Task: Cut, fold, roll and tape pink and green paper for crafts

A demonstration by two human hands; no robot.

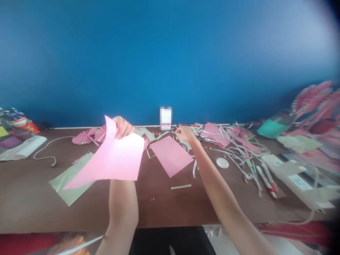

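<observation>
Work in hand: judging by the poses, paper handling was at a point where one sheet was held clear and the far scraps were being reached into
Left hand [123, 128]: closed over the upper edge of the raised pink sheet [119, 161], pinching it, with the forearm passing behind the paper
Right hand [186, 135]: stretched to the far side of the tabletop [159, 212], fingers curled inward among the scraps; whether they pinched anything, I cannot tell
Next move: it seemed to call for a light, steady hold on the left, since the paper looked thin enough to crease, and a careful pick on the cluttered right
Raised pink sheet: up off the tabletop, left of centre, bowed, with a straight right edge, a bright glare near the top and a long pointed corner sweeping near and left
Flat pink sheet [171, 156]: lying at centre, turned cornerwise, smooth and apparently unfolded, just on the near side of the right hand
Pale green sheet [71, 197]: on the tabletop at left, partly covered from view by the raised corner
Pale strip [181, 186]: alone, near the flat pink sheet
Paper fans [83, 136]: pink and pleated, far left
</observation>
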